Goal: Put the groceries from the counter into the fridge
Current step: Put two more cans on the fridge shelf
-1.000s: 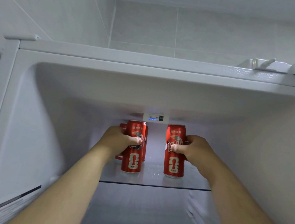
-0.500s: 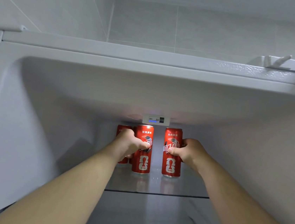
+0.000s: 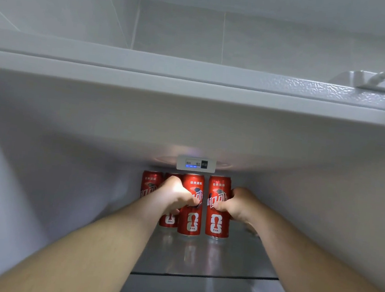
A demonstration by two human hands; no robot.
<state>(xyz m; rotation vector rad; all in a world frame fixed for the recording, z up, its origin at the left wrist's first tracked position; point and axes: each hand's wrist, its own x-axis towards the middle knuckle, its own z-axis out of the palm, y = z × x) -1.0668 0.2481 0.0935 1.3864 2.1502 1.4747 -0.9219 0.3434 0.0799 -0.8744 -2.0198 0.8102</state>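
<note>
ok, both hands are deep in the white fridge compartment [image 3: 63, 179], at the back of the clear glass shelf [image 3: 209, 260]. left hand [image 3: 176, 196] is wrapped round the mid-body of a tall slim red aluminium can with white print [image 3: 190, 222], thumb across the front. right hand [image 3: 239, 206] has the same grip on a second matching red can [image 3: 216, 223], just beside the first with a small gap between them. both cans are upright. bases look seated on the glass, can't confirm full contact from this angle. further left at the back: a third red can [image 3: 150, 182] near the side wall and a fourth red can [image 3: 168, 222] mostly hidden behind the left wrist. small white control panel with blue lights [image 3: 196, 163] sits on the ceiling right above the row.

handling, my read: sealed cans, so fairly heavy for their size, stiff-walled, but they dent if squeezed hard. smooth painted metal, probably slick once condensation forms. tall and narrow, so tippy on glass. mid-body wrap is the right hold. keep them vertical and open the fingers straight outward so neighbours don't get knocked. placement of this pair looks nearly done.
</note>
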